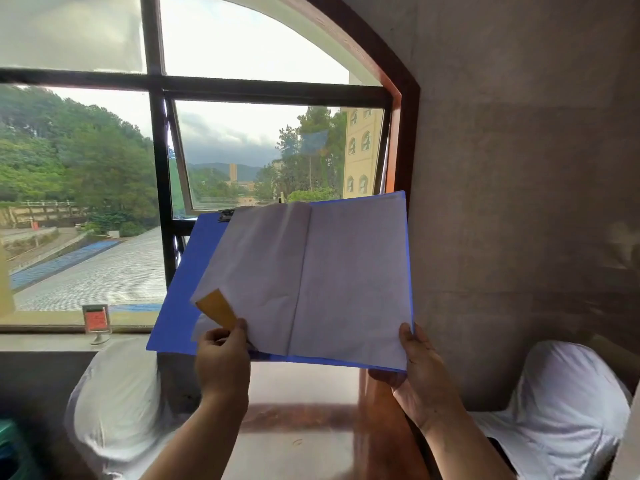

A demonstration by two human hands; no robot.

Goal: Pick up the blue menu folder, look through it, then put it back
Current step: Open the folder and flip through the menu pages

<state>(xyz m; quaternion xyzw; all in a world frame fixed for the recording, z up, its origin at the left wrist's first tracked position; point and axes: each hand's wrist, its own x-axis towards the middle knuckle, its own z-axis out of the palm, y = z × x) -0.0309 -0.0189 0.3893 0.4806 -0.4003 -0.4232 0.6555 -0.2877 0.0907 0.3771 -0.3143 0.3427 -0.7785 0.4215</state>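
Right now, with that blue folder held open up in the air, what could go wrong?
1. The loose white pages and small yellow-brown slip are pinched only by the left hand at a corner; they might slide out.
2. The right hand grips just the bottom edge of the open blue plastic menu folder, so it could tip.
3. The glossy wooden table lies below; a dropped folder could skid.

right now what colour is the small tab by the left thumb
Yellow-orange; the tab sticks out above the left hand, against the blue folder. Head view shows it.
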